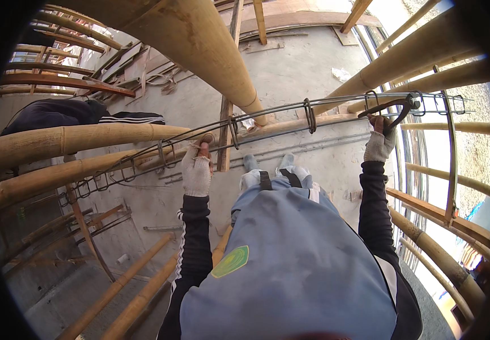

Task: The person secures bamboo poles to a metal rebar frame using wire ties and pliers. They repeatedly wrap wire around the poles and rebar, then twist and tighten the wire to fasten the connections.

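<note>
A long, narrow rebar cage (pixel 234 132) runs across in front of me, made of thin steel bars with square stirrups (pixel 309 116) spaced along it. My left hand (pixel 197 167), in a white knit glove with bare fingertips, is closed at the cage's near bars left of the middle. Farther right, my right hand (pixel 379 140), gloved the same way, grips the dark handles of a pair of pincers (pixel 404 107). The pincers' head lies against the bars near a stirrup at the cage's right part. Whether a tie wire sits in the jaws is too small to tell.
Thick bamboo poles (pixel 199 48) slant overhead and others (pixel 80 141) lie under the cage's left part. An upright wooden batten (pixel 226 130) stands behind it. Dark clothing (pixel 52 116) lies at left. Scrap boards (pixel 123 62) rest on the concrete floor (pixel 296 62). Bamboo rails (pixel 448 130) line the right edge.
</note>
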Demonstrator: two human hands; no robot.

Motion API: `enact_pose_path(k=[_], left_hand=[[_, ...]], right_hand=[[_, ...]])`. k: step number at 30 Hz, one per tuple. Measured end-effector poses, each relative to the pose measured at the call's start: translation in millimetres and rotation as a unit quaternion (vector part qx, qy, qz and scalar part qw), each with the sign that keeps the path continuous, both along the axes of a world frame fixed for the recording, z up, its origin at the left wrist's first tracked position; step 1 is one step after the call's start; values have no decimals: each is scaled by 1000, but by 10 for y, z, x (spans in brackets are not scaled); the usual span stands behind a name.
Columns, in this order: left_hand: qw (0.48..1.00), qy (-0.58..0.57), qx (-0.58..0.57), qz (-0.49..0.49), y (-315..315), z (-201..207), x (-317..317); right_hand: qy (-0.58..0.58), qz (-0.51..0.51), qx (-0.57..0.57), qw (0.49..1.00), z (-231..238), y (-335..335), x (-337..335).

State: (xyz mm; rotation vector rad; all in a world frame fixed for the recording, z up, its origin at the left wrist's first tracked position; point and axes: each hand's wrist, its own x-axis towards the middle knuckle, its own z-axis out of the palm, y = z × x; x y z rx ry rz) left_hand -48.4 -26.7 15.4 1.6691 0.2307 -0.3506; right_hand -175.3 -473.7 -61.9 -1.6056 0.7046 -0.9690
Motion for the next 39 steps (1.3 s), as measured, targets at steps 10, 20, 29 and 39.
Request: enact_pose_path(k=[10,20,29,39], left_hand=[[1000,-5,-14,-12,405,-95,247],[954,-195,163,-157,481,5,636],[897,-338,151,-242,332,314,756],[695,-565,239,-375,358,297,932]], right_hand=[[277,-42,-12,960,-911,332,-347],[425,-20,-31,905,-726,420,-483],[129,119,77,981,620,2063,223],[-14,400,559,726,1005,2918,1091]])
